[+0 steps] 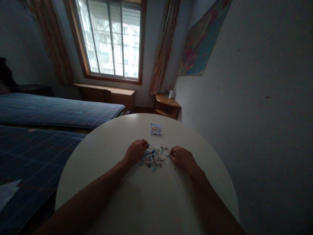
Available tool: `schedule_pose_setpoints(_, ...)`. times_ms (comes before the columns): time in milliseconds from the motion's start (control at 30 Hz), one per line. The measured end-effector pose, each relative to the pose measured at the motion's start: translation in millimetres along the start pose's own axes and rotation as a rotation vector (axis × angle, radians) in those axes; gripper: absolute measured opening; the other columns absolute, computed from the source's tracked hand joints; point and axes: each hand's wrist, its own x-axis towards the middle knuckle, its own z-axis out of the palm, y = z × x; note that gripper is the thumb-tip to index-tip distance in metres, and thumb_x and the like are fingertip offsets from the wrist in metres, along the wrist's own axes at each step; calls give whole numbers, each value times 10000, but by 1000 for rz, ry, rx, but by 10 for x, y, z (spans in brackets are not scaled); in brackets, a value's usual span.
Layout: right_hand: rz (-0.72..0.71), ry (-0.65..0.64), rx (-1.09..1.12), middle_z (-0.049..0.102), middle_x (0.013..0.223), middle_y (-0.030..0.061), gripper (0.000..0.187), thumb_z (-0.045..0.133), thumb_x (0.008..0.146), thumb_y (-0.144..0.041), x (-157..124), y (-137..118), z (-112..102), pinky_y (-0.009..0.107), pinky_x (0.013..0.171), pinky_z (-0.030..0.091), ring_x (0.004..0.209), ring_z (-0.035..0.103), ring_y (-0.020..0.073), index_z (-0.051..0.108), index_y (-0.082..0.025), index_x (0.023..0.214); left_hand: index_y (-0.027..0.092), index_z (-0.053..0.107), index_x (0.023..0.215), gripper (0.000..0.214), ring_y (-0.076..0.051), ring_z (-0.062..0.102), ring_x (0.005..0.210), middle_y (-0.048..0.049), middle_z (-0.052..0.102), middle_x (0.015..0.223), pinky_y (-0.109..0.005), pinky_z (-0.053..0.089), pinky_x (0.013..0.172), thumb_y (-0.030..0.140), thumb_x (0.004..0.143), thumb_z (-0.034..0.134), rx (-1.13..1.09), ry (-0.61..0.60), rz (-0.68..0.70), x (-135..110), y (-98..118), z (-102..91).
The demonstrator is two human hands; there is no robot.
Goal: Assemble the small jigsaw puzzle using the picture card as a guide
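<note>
A loose pile of small jigsaw puzzle pieces (152,159) lies on the round white table (151,199), several of them blue. My left hand (136,151) is at the pile's upper left edge, its fingers pinched on a dark puzzle piece (148,146). On the other side, my right hand (180,157) rests with curled fingers by a light puzzle piece (168,156), which its fingertips seem to grip. Beyond the pile lies a small square picture packet (156,129), touched by neither hand.
To the left stand beds with blue plaid mattresses (61,109), and white paper (9,192) lies on the nearer one. A wall (256,130) runs close on the right. A small wooden corner cabinet (167,101) and a low desk (122,91) are beyond the table.
</note>
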Motion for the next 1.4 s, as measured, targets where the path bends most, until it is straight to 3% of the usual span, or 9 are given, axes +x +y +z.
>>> schedule_pose_setpoints(433, -106, 60, 172, 730, 976, 48, 160, 591, 885, -239, 55, -123, 79, 271, 744, 453, 840, 664, 174, 726, -217, 968, 201, 685, 953, 124, -209, 650, 909, -52, 724, 908, -319, 503, 838, 220, 947, 563, -116, 44, 84, -21, 6, -6)
schedule_pose_setpoints(633, -182, 171, 608, 748, 848, 47, 236, 595, 909, -358, 51, -377, 176, 272, 693, 486, 733, 674, 167, 705, -185, 1025, 210, 697, 948, 111, -182, 645, 940, -29, 732, 925, -292, 503, 859, 213, 940, 586, -192, 6, 202, -49, 129, 17)
schedule_pose_setpoints(800, -147, 166, 739, 761, 841, 60, 161, 622, 870, -304, 41, -443, 222, 283, 715, 504, 759, 696, 180, 704, -172, 916, 204, 697, 953, 100, -186, 643, 936, -35, 728, 923, -296, 504, 857, 233, 942, 602, -205, -6, 214, -68, 210, 33)
schedule_pose_setpoints(1033, -55, 202, 652, 772, 903, 66, 211, 592, 864, -319, 93, -256, 191, 290, 757, 532, 799, 705, 182, 722, -174, 944, 223, 699, 980, 120, -181, 644, 929, -27, 727, 940, -285, 499, 866, 244, 946, 587, -148, -2, 130, -55, 202, 6)
schedule_pose_setpoints(1267, 167, 198, 451, 778, 893, 87, 252, 575, 830, -253, 153, 150, 200, 320, 777, 510, 818, 715, 212, 774, -180, 967, 223, 718, 959, 161, -221, 655, 911, -53, 736, 919, -328, 497, 838, 243, 937, 560, 19, 49, -141, 22, -67, -133)
schedule_pose_setpoints(1400, 231, 152, 378, 781, 900, 96, 252, 596, 818, -268, 128, 220, 221, 329, 751, 508, 836, 723, 237, 790, -184, 955, 225, 745, 907, 152, -252, 661, 878, -67, 738, 859, -358, 499, 816, 245, 897, 594, 104, 34, -235, 34, -164, -184)
